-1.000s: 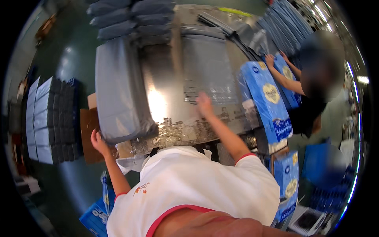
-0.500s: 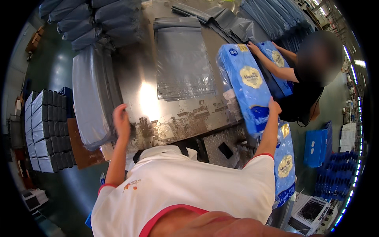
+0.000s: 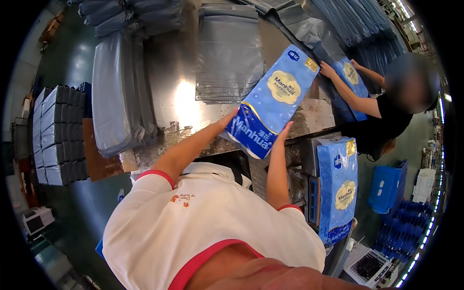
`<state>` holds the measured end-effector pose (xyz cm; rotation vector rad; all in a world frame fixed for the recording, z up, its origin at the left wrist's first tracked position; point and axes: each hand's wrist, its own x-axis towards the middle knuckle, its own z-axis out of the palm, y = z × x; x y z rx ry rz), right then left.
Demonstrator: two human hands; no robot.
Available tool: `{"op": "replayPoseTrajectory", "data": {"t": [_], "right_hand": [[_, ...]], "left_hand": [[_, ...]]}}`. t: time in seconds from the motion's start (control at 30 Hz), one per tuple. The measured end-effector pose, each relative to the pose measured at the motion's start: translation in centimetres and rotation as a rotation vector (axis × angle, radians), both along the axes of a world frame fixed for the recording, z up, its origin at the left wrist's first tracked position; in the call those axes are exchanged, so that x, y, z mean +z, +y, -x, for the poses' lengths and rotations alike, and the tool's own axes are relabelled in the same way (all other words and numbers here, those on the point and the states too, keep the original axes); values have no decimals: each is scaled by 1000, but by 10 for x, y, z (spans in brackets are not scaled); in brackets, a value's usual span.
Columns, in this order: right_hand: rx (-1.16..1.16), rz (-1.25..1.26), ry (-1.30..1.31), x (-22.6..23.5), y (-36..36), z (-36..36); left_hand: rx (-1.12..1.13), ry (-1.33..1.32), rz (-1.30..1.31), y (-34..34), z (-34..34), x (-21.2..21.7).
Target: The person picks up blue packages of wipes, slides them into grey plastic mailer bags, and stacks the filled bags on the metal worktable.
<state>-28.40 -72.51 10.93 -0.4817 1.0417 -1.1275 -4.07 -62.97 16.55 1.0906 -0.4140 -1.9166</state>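
Observation:
A long blue plastic-wrapped tissue-paper pack [image 3: 270, 104] is tilted over the table's front edge, its far end leaning right. My left hand [image 3: 231, 119] grips its near left side, the fingers partly hidden by the pack. On the near right side, my right hand [image 3: 283, 135] holds the same pack. Just beyond it lies a flat stack of grey plastic bags [image 3: 229, 53]. To the right, a co-worker's hand [image 3: 328, 70] is at another blue pack [image 3: 352, 72], which is partly inside a grey bag.
A further blue pack [image 3: 338, 193] lies to my right, beside the metal table [image 3: 169, 89]. Grey wrapped bundles [image 3: 118, 96] line the table's left side. More are stacked at the floor on the left [image 3: 60, 135]. A blue crate [image 3: 385, 188] stands at far right.
The blue pack has moved left and turned, its far end now pointing right. My left hand has come across from the grey bundles and taken hold of it. The co-worker's pack has gone farther right.

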Motion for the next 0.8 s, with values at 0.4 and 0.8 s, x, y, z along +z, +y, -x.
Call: {"op": "replayPoseTrajectory", "data": {"t": [0.4, 0.8], "right_hand": [[359, -4, -89, 91, 61, 3], [1371, -277, 435, 92, 104, -25]], "left_hand": [[-136, -412, 521, 96, -26, 98], [227, -1320, 479, 24, -212, -36]]}}
